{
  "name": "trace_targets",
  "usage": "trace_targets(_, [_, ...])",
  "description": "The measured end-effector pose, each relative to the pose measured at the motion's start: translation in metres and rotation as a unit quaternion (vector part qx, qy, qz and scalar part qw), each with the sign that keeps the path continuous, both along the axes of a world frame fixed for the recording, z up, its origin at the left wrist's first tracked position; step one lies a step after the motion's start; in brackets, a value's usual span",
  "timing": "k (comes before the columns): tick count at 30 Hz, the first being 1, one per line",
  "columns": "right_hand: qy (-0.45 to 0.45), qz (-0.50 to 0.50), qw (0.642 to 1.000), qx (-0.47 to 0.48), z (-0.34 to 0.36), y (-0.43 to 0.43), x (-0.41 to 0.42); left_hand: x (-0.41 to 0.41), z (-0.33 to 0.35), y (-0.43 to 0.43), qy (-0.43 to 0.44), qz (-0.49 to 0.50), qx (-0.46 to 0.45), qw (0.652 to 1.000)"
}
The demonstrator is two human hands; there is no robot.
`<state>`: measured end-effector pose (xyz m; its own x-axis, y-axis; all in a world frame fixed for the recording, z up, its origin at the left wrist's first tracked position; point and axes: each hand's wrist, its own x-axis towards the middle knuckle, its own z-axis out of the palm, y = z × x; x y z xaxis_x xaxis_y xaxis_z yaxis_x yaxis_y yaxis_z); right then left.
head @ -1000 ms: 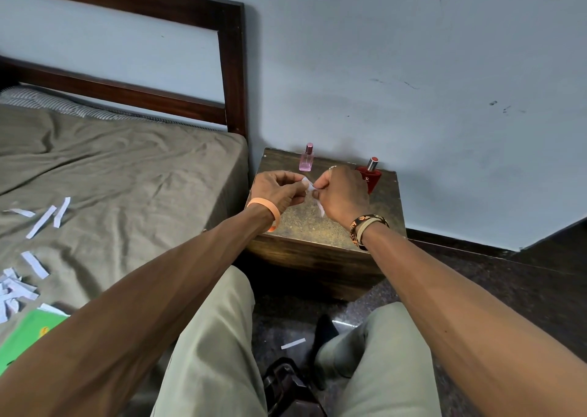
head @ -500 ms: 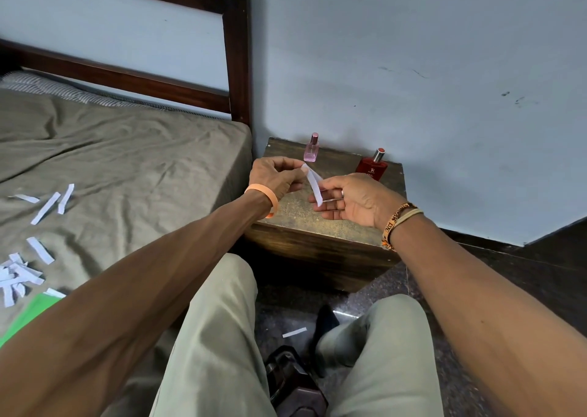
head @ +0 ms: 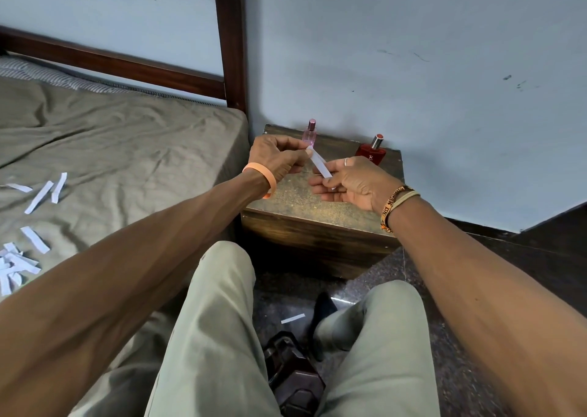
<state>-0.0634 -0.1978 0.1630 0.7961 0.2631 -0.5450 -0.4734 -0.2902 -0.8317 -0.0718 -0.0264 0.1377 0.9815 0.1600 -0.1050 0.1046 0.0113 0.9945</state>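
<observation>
Over the bedside table (head: 301,202), outstretched left hand (head: 273,160) and right hand (head: 354,182) pinch a paper strip (head: 318,162) at its ends (slanted).

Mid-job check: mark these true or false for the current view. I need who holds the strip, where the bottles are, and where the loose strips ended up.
1. The left hand and right hand both pinch the strip. True.
2. Loose strips lie on the bed. True.
3. The red bottle lies on the bed. False: it stands on the table, by the wall.
4. The pink bottle is tipped over. False: it stands upright on the table.
5. A fallen strip lies on the floor. True.
</observation>
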Motion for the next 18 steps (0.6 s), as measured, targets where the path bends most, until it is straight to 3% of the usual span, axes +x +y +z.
trace_targets(15, [0.007,0.029,0.999,0.016,0.0,-0.005,0.004,0.0,-0.01,-0.001,-0.007,-0.023,0.035,0.999])
trace_targets(18, [-0.042,0.029,0.999,-0.014,-0.002,0.003,0.001,-0.002,-0.012,-0.004,-0.002,-0.035,0.038,0.999])
